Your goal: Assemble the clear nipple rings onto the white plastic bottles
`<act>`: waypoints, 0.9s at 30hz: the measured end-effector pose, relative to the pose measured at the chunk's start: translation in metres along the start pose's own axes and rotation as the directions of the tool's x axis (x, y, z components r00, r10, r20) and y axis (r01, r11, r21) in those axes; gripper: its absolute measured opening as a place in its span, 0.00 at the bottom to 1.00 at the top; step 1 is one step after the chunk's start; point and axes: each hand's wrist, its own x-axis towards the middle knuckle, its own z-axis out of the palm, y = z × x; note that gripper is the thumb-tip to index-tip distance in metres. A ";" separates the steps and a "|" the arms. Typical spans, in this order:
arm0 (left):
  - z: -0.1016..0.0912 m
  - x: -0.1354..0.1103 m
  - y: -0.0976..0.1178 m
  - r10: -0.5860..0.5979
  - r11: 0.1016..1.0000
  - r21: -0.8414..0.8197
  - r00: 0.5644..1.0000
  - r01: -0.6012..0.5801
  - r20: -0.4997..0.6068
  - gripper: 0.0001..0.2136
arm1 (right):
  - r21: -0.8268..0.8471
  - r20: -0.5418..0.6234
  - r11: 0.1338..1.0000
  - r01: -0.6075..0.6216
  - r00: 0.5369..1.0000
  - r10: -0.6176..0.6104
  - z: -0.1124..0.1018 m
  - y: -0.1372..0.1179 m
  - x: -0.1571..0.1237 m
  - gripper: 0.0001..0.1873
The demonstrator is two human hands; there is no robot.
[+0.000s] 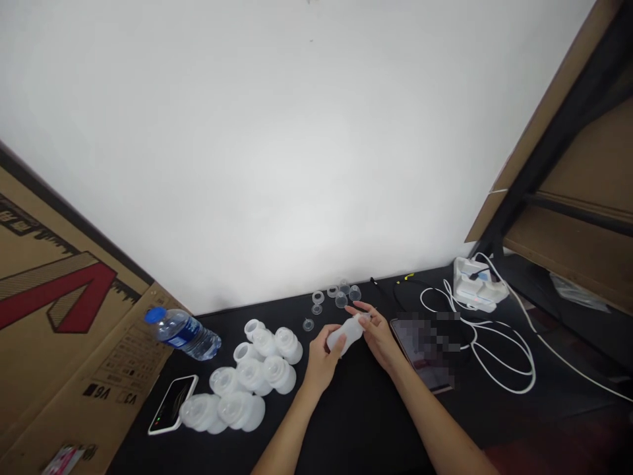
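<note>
A translucent white baby bottle (345, 335) lies tilted between my two hands above the black table. My left hand (324, 353) is wrapped around its body. At the upper right end of the bottle, my right hand (374, 330) pinches the neck with thumb and fingers; whether a small part sits there is too fine to tell. Just beyond the hands are several small clear caps (341, 300) and rings (318, 297), and a small clear disc-like part (308, 324) lies to their left. Left of my left hand stand several similar white bottles (254, 376) in a close group.
A water bottle with a blue cap (182, 333) and a white-framed phone (173, 404) are at the left, by a printed cardboard box (74, 316). To the right lie a dark tablet-like device (420, 353), white cables (504, 389) and a power strip (477, 284). A white wall (297, 165) rises behind.
</note>
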 end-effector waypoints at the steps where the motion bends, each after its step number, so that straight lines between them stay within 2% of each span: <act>1: 0.002 0.001 -0.001 -0.049 0.995 -0.085 0.999 0.051 0.022 0.27 | 0.006 0.030 1.000 -0.010 0.999 0.010 0.000 -0.001 -0.001 0.33; 5: 0.009 0.007 -0.005 -0.195 0.911 -0.351 0.976 0.216 0.094 0.33 | 0.024 0.079 1.000 -0.012 0.997 0.010 0.000 0.000 -0.002 0.36; 8: 0.008 0.010 -0.005 -0.219 0.878 -0.403 0.966 0.258 0.140 0.33 | 0.017 0.058 1.000 -0.005 0.998 0.004 0.001 0.002 -0.001 0.36; 10: 0.006 0.011 -0.005 -0.176 0.901 -0.376 0.975 0.215 0.135 0.32 | 0.004 0.044 1.000 -0.001 0.999 0.001 0.001 0.003 0.000 0.35; 16: 0.001 0.010 -0.006 -0.026 0.989 -0.148 1.000 0.025 -0.003 0.25 | -0.031 0.008 0.999 0.026 1.000 -0.026 -0.003 0.010 0.003 0.29; 22: 0.000 0.002 0.004 0.157 0.980 0.137 0.982 -0.141 -0.108 0.17 | -0.045 -0.008 0.999 0.028 1.000 -0.029 -0.005 0.013 0.003 0.27; 25: -0.004 0.000 0.008 0.148 0.981 0.144 0.984 -0.133 -0.100 0.15 | -0.086 -0.013 0.996 0.013 1.000 -0.015 -0.004 0.013 0.003 0.29; 27: -0.006 -0.001 0.012 0.118 0.986 0.125 0.992 -0.112 -0.042 0.15 | -0.114 -0.002 0.993 0.001 1.000 -0.002 -0.002 0.013 0.003 0.30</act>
